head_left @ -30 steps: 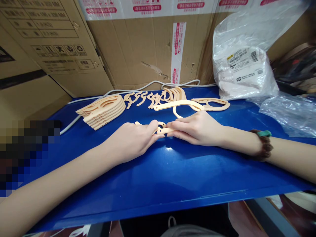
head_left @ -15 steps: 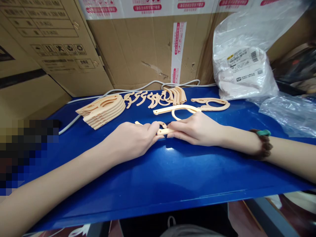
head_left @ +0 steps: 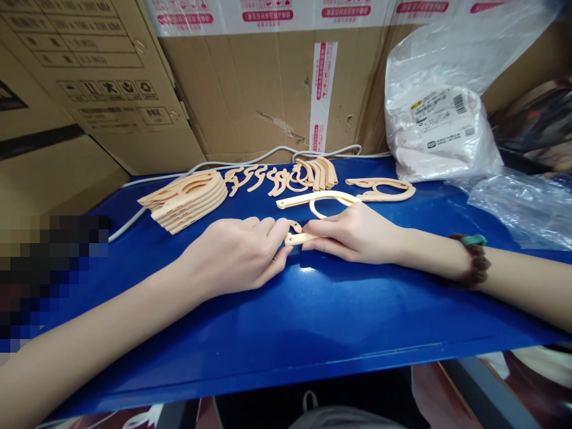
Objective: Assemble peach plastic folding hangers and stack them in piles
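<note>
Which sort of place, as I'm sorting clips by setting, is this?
Probably a makeshift work corner, though whether in a home or a workshop I cannot tell: a blue tabletop backed by large cardboard boxes, with stacked beige parts and a labelled plastic bag.

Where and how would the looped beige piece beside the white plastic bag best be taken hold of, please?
I'd probably pinch the looped beige piece by its near rim, from the front: its open middle leaves room, while the white plastic bag stands close behind its right end.
</note>
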Action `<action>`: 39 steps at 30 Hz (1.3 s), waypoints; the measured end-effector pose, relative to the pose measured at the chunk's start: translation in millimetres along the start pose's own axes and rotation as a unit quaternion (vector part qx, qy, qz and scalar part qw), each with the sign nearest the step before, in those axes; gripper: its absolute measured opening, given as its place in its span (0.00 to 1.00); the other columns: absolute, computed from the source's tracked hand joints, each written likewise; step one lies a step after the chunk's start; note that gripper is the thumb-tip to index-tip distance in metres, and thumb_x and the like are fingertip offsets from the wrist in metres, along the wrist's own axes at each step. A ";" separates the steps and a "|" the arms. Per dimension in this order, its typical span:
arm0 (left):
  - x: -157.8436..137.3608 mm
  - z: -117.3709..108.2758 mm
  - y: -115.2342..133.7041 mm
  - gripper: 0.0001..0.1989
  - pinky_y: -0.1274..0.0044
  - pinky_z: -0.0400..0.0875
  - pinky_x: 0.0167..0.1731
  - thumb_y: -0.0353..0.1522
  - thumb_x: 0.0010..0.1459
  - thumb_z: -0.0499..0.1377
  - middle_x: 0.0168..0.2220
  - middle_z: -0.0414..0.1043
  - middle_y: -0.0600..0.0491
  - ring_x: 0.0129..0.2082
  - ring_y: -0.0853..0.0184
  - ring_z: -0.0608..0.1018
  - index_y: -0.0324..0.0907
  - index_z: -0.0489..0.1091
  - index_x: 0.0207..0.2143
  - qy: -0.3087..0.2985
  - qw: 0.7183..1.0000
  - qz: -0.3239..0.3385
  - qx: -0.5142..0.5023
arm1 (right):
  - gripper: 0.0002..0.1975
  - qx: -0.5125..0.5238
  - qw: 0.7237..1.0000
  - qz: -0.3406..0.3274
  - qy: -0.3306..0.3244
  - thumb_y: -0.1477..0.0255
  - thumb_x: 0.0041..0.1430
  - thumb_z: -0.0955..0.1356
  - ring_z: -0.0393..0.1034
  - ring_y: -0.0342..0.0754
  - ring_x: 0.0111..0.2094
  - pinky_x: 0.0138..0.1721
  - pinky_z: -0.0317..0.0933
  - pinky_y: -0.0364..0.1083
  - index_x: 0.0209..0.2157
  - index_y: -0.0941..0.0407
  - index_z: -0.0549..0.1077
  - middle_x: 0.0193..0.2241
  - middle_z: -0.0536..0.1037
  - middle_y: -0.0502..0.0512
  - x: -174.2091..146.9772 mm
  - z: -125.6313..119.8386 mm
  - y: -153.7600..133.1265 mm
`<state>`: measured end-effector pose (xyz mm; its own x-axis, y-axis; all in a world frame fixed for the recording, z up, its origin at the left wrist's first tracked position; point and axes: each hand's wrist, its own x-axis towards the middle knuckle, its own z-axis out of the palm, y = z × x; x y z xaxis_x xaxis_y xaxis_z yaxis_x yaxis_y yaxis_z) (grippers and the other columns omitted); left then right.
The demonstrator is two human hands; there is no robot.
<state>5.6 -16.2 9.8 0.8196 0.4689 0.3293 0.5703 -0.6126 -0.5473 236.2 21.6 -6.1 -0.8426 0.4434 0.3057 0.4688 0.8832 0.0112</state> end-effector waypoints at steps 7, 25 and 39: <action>-0.3 1.8 -3.5 0.12 0.74 0.50 0.18 0.33 0.64 0.48 0.19 0.67 0.54 0.18 0.65 0.73 0.41 0.65 0.28 0.014 0.999 0.005 -0.033 | 0.24 -0.032 0.999 -0.010 0.017 0.59 0.72 0.54 0.64 0.42 0.21 0.23 0.43 0.42 0.38 0.57 0.75 0.20 0.73 0.51 -1.3 1.7 1.3; -1.3 7.0 -4.3 0.11 0.76 0.50 0.18 0.32 0.64 0.49 0.18 0.69 0.56 0.17 0.66 0.73 0.42 0.64 0.28 0.004 0.995 -0.013 -0.094 | 0.23 -0.047 0.998 -0.012 0.031 0.60 0.72 0.54 0.68 0.43 0.22 0.23 0.44 0.43 0.38 0.57 0.75 0.23 0.76 0.51 -1.1 3.8 1.5; -1.3 10.0 -4.5 0.13 0.76 0.51 0.18 0.35 0.65 0.48 0.18 0.69 0.56 0.17 0.66 0.73 0.42 0.66 0.30 0.007 0.995 -0.006 -0.094 | 0.21 -0.048 0.998 -0.019 0.020 0.62 0.71 0.56 0.66 0.43 0.21 0.23 0.43 0.43 0.39 0.58 0.75 0.21 0.75 0.52 -0.5 2.9 1.7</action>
<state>1.4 -7.7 4.1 0.8125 0.4688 0.3464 0.5792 -0.7162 -0.3893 236.6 23.3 -9.0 -0.8501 0.4017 0.3404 0.4613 0.8800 0.1135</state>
